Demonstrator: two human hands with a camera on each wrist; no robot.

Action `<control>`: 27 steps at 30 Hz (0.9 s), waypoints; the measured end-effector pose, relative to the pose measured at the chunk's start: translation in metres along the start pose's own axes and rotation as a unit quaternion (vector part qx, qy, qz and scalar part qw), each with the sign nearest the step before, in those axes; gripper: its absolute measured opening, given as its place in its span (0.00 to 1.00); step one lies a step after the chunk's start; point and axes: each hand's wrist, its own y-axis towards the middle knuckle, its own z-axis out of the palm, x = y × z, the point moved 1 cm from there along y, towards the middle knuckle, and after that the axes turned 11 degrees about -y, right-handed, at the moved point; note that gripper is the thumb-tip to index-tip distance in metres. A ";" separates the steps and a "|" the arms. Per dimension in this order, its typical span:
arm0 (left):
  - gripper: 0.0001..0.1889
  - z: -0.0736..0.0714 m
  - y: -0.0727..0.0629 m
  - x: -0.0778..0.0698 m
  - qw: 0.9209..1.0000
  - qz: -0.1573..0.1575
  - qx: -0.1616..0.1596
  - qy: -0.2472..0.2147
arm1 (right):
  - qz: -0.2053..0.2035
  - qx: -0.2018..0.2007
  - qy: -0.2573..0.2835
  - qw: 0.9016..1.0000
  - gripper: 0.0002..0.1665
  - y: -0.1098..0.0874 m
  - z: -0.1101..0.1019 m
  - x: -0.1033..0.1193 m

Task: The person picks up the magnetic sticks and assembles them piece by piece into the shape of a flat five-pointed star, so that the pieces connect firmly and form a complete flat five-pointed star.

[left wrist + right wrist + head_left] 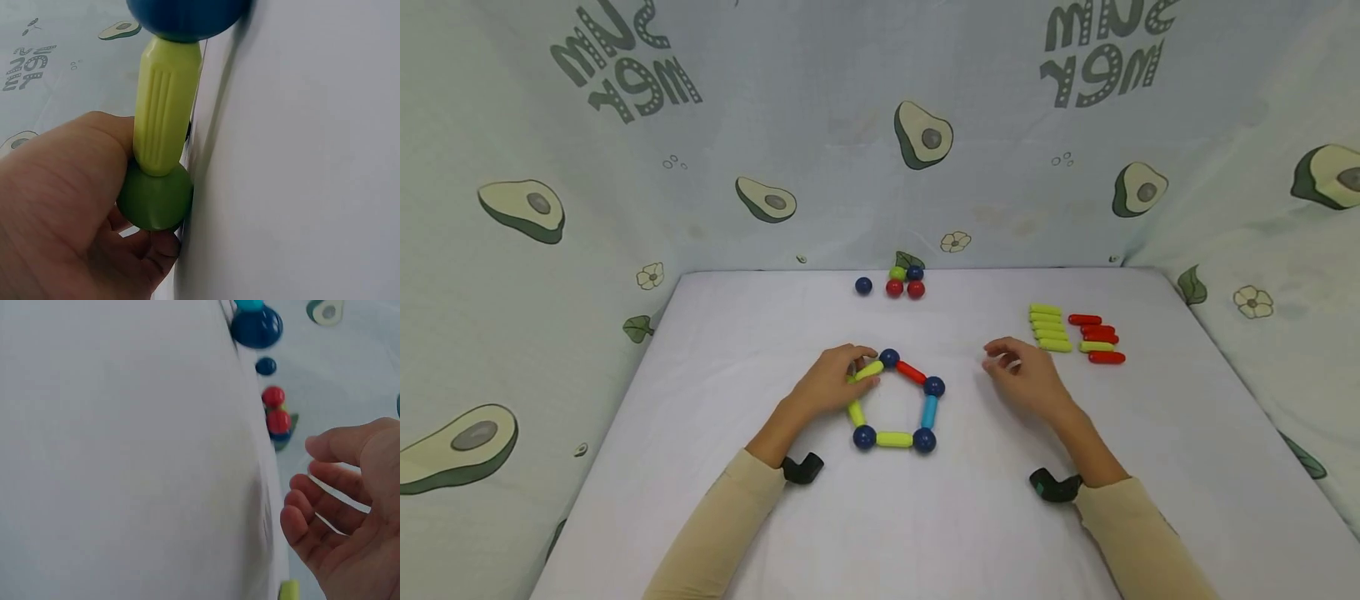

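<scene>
On the table lies a five-sided ring of balls and rods. Dark blue balls, one at the lower right (923, 440), mark its visible corners. A red rod (912, 372), a light blue rod (929, 412) and yellow-green rods, one along the bottom (895, 439), join them. My left hand (837, 379) is at the ring's left corner, mostly covering it in the head view. In the left wrist view its fingers and thumb hold a green ball (155, 197) below a ribbed yellow-green rod (164, 106). Right of the ring, my right hand (1024, 375) hovers with loosely curled fingers, holding nothing.
Toward the back edge sit a lone dark blue ball (863, 286) and a cluster with red balls (894, 287), a green one and a blue one. Yellow-green rods (1049, 327) and red rods (1107, 357) lie at the back right. A printed cloth (850, 125) hangs behind.
</scene>
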 end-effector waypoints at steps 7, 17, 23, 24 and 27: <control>0.20 -0.007 0.000 0.007 1.000 -0.006 -0.022 -0.007 | 0.030 -0.061 -0.080 0.994 0.21 0.000 -0.035 -0.051; 0.26 -0.011 -0.003 0.011 1.000 0.003 -0.016 -0.009 | 0.032 -0.038 -0.136 0.989 0.21 0.000 -0.041 -0.072; 0.30 -0.012 -0.005 0.010 0.999 -0.011 -0.026 0.014 | 0.035 -0.016 -0.147 0.988 0.19 -0.003 -0.039 -0.062; 0.30 -0.012 -0.005 0.010 0.999 -0.016 -0.032 0.019 | 0.032 -0.012 -0.140 0.990 0.19 -0.004 -0.038 -0.058; 0.29 -0.012 -0.005 0.012 0.998 -0.028 -0.043 0.030 | 0.007 0.002 -0.112 0.994 0.19 -0.008 -0.034 -0.044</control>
